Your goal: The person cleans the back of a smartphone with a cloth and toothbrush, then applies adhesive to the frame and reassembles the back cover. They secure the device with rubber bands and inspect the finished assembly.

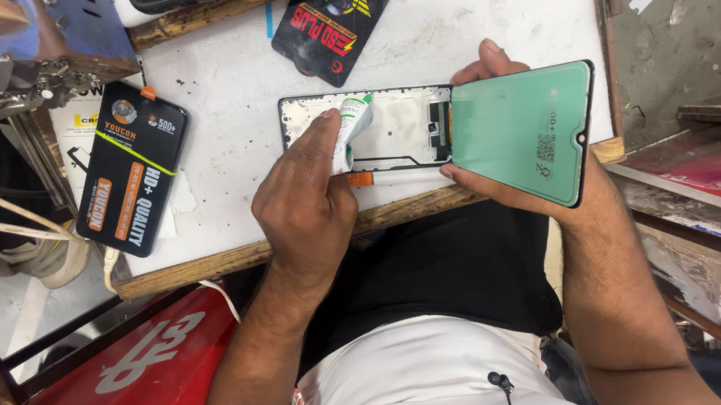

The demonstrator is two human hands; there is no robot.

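Tabletop [226, 92]: white and scuffed, a worn wooden strip along its near edge — everything here sits on it or hovers just above it.
Phone screen panel [523, 130]: big one on the right, green protective film facing up, dark border, tilted off the surface and overlapping the right end of the frame.
Phone frame [402, 128]: lying flat mid-tabletop, open side up, pale inside with a dark rim and a small dark board near its right end.
Right hand [499, 176]: under the panel, fingers clamped on its left edge, thumb up at the top corner.
Left hand [303, 199]: fist curled over the frame's left half, fingers closed tight round the tube.
Glue tube [352, 128]: small, white with a green patch, poking out of the left fist, nozzle down on the frame's upper left area — an orange bit shows just below it.
Black packets: one flat at far left [130, 167], another angled at the top [334, 20], both well apart from the hands.
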